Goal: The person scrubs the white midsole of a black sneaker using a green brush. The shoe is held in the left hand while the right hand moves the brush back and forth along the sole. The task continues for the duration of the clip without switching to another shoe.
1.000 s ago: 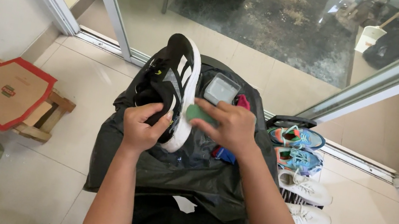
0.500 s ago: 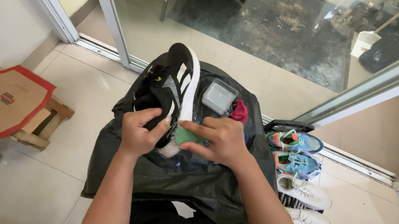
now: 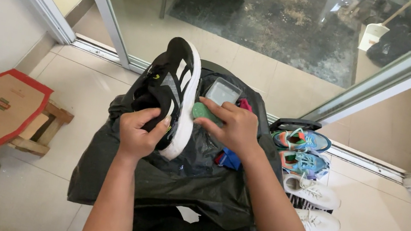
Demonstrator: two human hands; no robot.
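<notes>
My left hand (image 3: 140,135) grips the heel of a black sneaker with a white sole (image 3: 171,90), held on its side with the sole facing right, over a black plastic sheet (image 3: 172,177) spread across my lap. My right hand (image 3: 231,128) holds a small green pad (image 3: 200,112) against the white sole's edge. A clear plastic tub (image 3: 222,91) and bits of pink and blue cloth (image 3: 229,159) lie on the sheet by my right hand.
A shoe rack at my right holds a pair of blue-and-orange sneakers (image 3: 301,149) and a pair of white sneakers (image 3: 311,202). A red-edged cardboard box (image 3: 2,105) rests on a wooden frame on the tiled floor at left. Sliding glass doors (image 3: 233,19) stand ahead.
My right hand with the green pad has shifted slightly along the sole's edge, down and then back up. The sneaker stays in my left hand.
</notes>
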